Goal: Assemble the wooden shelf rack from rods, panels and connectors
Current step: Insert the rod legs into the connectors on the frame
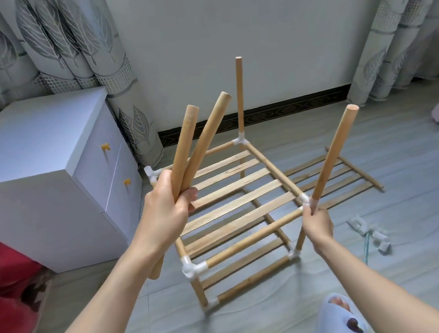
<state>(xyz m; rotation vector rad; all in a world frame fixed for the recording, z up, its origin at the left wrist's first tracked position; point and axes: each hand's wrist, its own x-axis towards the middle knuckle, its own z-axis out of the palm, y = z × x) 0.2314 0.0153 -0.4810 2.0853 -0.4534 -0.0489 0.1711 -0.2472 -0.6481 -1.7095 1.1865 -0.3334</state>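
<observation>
A person stands over a partly built two-tier rack of pale wooden slats and round rods [233, 200] joined by white plastic corner connectors, which sits on a grey tiled floor [389, 270] near a white wall. The left hand [162, 205] is clenched around the lower ends of two loose round wooden rods [197, 147], which fan upward and away from the grip. The right hand [318, 222] pinches the base of a third round wooden rod [333, 156], tilted to the right, at the white corner connector [304, 200] on the rack's near right upper corner. A fourth wooden rod [240, 95] stands upright in the far corner connector of the upper tier. A second slatted wooden panel [350, 176] lies flat on the floor just right of the rack, and several loose white plastic connectors [371, 234] lie near it, further right. A white two-drawer cabinet with small yellow knobs [49, 172] stands left of the rack, against grey leaf-patterned curtains [48, 43]. Two pale blue slippers [338, 317] show at the bottom edge.
</observation>
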